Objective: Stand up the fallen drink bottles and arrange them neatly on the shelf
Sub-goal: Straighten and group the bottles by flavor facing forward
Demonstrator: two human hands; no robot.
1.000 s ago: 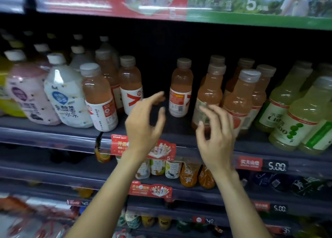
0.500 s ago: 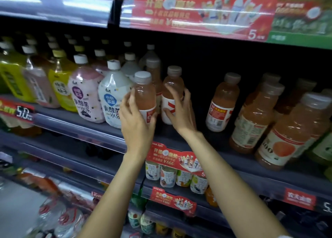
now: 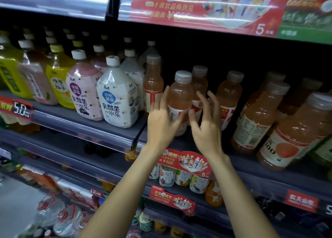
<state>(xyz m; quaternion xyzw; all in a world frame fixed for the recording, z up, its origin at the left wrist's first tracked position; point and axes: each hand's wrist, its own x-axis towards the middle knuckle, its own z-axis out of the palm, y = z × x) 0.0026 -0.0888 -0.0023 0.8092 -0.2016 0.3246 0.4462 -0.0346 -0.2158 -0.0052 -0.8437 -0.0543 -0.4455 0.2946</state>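
Head view only. Left hand (image 3: 162, 124) open, fingers spread, palm against the left side of a clear plastic bottle of pale orange-pink juice with a grey cap (image 3: 180, 101); touching, not wrapped. Right hand (image 3: 206, 128) open too, fingers splayed and blurred, just right of that bottle; contact there could not be told. Bottle stood upright near the front edge of the grey metal shelf (image 3: 100, 128), slightly ahead of its row. Taller matching juice bottle (image 3: 153, 84) upright just left and behind; another grey-capped one (image 3: 199, 79) directly behind; a fourth (image 3: 229, 94) further right, behind the right hand. White pouch-shaped yoghurt drink bottle (image 3: 117, 96) just left of the group. Large orange-label juice bottles (image 3: 287, 135) well to the right, leaning in the wide-angle frame. No bottle seen lying flat here.

Risk, judged: loose two-palm guidance, no real grip. Push too fast and the front bottle could tip backward into the one behind, domino along the row. Sliding forward could drop it off the shelf lip.
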